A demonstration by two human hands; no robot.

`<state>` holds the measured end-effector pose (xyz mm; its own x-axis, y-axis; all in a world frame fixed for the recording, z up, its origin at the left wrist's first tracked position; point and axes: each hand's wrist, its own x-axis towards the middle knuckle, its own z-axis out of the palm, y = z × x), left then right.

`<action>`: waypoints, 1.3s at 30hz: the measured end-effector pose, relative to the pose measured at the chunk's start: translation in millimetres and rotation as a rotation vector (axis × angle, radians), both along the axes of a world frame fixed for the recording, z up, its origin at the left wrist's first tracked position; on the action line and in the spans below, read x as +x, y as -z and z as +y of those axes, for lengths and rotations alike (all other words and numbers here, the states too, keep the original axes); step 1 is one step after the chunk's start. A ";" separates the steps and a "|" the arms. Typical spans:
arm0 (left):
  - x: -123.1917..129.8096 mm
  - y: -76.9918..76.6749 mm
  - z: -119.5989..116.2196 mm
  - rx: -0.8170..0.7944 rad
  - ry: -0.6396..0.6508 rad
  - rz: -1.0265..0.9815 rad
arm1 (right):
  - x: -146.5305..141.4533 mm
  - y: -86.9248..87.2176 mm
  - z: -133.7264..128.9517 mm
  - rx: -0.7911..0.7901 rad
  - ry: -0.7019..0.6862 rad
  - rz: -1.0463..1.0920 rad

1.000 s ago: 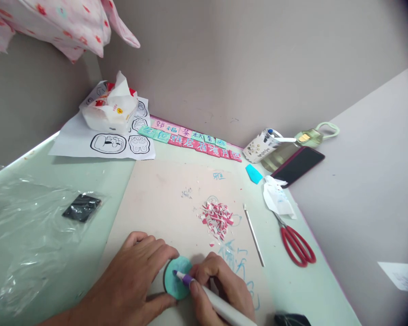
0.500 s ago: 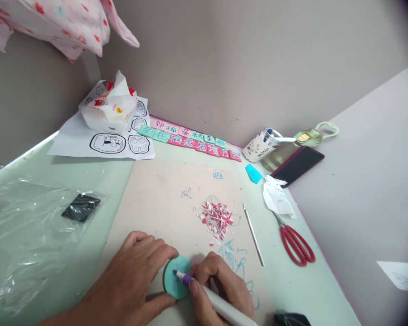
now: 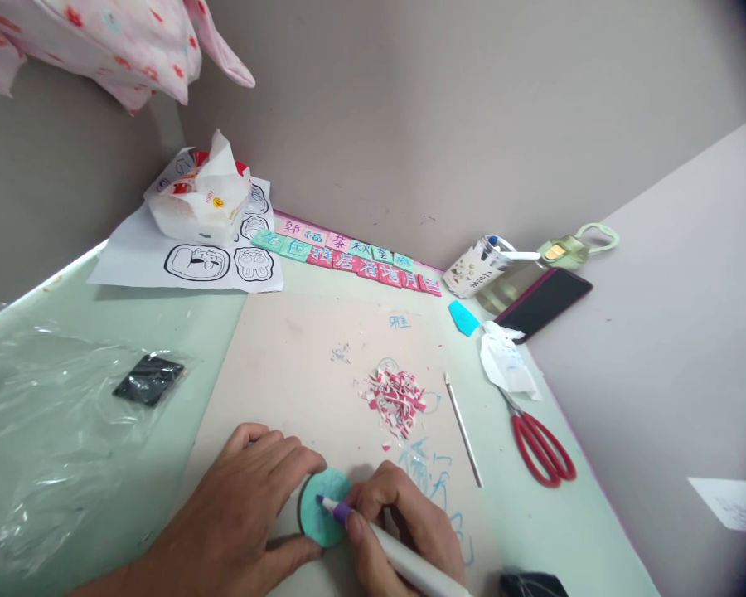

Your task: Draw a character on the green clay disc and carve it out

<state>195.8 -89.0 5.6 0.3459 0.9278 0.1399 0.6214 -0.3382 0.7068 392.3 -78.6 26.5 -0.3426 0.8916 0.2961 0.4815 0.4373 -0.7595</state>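
Observation:
A round teal disc lies on the beige board at the bottom middle. My left hand pinches its left edge between thumb and fingers. Wrapped round a white marker with a purple collar, my right hand holds the purple tip on the disc's face. Faint marks show on the disc. Above my right hand is a heap of red and white shavings.
Red-handled scissors, a thin white stick and a leaning phone are on the right. Lettered tiles line the back. Clear plastic covers the left; a tissue pack stands behind it.

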 end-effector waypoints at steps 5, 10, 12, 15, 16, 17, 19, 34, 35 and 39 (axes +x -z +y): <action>-0.4 -1.6 0.7 -0.012 0.004 0.003 | -0.4 -1.0 1.2 0.003 0.002 -0.017; -1.0 -1.4 0.9 0.008 0.010 0.020 | 0.2 -0.4 0.4 0.010 0.011 -0.014; -0.9 -0.8 0.7 0.016 0.012 0.019 | 0.7 0.5 -0.1 0.004 0.007 0.001; -0.6 -0.3 0.4 0.023 0.007 0.024 | 1.0 1.8 -0.1 -0.008 -0.002 0.014; -0.6 -0.4 0.4 0.025 0.006 0.026 | 0.8 2.0 -0.1 -0.007 -0.001 0.016; -0.6 -0.5 0.4 0.027 0.005 0.029 | 0.6 2.2 -0.1 -0.006 0.000 0.017; -0.7 -0.9 0.5 0.025 0.006 0.034 | 0.3 2.2 -0.1 -0.004 0.003 0.017; -0.9 0.9 0.5 0.012 0.016 0.020 | -1.7 -0.5 1.3 0.006 0.018 -0.023; -0.8 0.9 0.6 0.010 0.015 0.018 | -2.0 -0.5 1.2 0.003 0.016 -0.021; -1.6 0.9 1.3 0.005 0.016 0.019 | -2.0 0.7 0.6 0.007 0.005 -0.007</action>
<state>194.2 -87.7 4.7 0.3629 0.9215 0.1381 0.6292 -0.3517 0.6932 390.3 -77.9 25.8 -0.3403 0.8912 0.2999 0.4892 0.4401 -0.7530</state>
